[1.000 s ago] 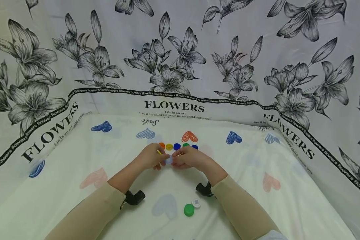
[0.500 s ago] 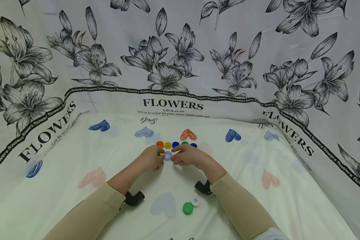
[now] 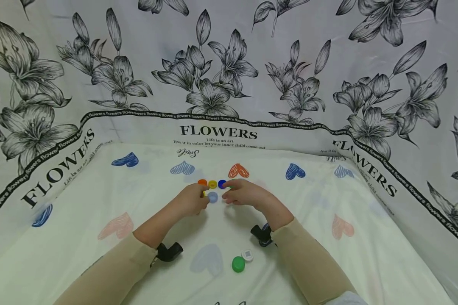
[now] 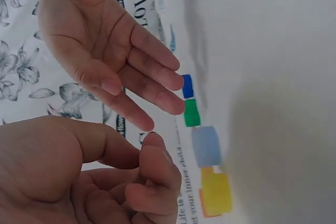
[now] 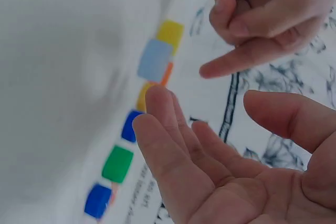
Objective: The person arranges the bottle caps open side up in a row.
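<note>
A translucent pale blue bottle cap [image 3: 212,197] sits on the cloth between the two hands. Left of it is a yellow cap [image 5: 170,35], mostly hidden by the left hand in the head view. My left hand [image 3: 192,199] hovers beside these two, index finger extended, other fingers loosely curled, holding nothing. My right hand [image 3: 246,194], fingers spread and nothing in them, is just right of the pale blue cap. Behind runs a row of caps: orange [image 3: 202,182], amber-yellow [image 3: 212,184], blue [image 3: 222,184], green [image 5: 117,164] and another blue one [image 5: 97,201].
Nearer the body, a large green cap [image 3: 238,264] touches a small white cap [image 3: 247,255]. Black wrist-camera mounts [image 3: 169,252] stick out under both forearms. A white cloth [image 3: 297,203] printed with hearts covers the table, and a flower-printed curtain [image 3: 229,97] stands behind.
Both hands have drawn apart from the pale blue cap, which the fingers touched earlier and which now stands free. The right hand has shifted slightly right, over the back row's right end.
</note>
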Tool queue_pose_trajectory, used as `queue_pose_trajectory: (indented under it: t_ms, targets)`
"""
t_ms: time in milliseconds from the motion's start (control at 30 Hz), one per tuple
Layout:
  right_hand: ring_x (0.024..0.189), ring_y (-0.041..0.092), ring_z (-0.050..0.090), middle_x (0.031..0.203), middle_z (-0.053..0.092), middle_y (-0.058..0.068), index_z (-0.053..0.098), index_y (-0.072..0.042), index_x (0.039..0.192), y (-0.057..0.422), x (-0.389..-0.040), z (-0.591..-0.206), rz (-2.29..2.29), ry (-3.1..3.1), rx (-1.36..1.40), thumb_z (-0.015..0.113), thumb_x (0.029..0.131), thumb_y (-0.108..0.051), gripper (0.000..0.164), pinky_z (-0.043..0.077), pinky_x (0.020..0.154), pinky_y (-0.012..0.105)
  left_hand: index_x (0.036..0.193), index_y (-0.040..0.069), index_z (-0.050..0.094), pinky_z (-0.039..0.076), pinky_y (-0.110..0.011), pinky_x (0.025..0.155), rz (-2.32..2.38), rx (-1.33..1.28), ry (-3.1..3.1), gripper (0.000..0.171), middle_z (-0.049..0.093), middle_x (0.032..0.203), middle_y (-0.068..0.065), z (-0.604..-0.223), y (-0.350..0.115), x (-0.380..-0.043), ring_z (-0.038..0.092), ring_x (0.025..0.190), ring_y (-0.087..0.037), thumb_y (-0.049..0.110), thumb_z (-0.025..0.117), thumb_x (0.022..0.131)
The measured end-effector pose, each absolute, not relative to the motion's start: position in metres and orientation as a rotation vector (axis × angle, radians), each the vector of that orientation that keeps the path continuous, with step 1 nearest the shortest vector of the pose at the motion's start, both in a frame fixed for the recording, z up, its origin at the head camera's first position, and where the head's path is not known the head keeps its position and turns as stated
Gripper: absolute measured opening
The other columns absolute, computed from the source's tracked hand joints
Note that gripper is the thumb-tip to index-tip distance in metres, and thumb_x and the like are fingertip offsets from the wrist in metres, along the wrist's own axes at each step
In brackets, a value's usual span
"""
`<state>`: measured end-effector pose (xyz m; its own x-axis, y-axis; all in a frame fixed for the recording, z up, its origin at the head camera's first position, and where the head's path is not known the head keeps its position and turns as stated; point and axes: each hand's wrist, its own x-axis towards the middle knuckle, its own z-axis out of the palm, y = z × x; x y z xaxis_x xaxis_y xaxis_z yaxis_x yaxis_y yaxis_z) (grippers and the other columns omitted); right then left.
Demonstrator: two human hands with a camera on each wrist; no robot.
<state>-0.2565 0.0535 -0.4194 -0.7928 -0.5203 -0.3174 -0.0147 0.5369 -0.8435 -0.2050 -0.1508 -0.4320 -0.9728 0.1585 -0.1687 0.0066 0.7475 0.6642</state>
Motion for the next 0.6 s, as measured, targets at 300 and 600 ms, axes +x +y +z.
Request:
queue_pose_trajectory:
  t_ms: [300,600]
  targets:
    - [0.085,0.019,0.06,0.091,0.065,0.003,0.072,-0.01,0.106,0.108,-0.237,-0.409,-0.746,2.373,-0.627,0.075,0.094,-0.013,0.013,0.052,0.077,0.032,0.119,0.003,0.069,0.055,-0.032,0.065,1.222,0.359,2.479,0.022,0.07,0.09,-0.009,-0.428,-0.122,-0.186,0.067,0.07,-0.021,0.009,0.066,0.098]
    - [0.058,0.012,0.051,0.068,0.057,-0.002,0.068,-0.014,0.079,0.096,-0.181,-0.41,-0.273,2.283,-0.746,0.092,0.075,-0.016,0.025,0.041,0.056,0.026,0.089,0.01,0.075,0.047,-0.025,0.055,1.176,0.606,2.261,0.004,0.068,0.072,0.0,-0.451,-0.082,-0.155,0.059,0.059,-0.014,0.007,0.078,0.088]
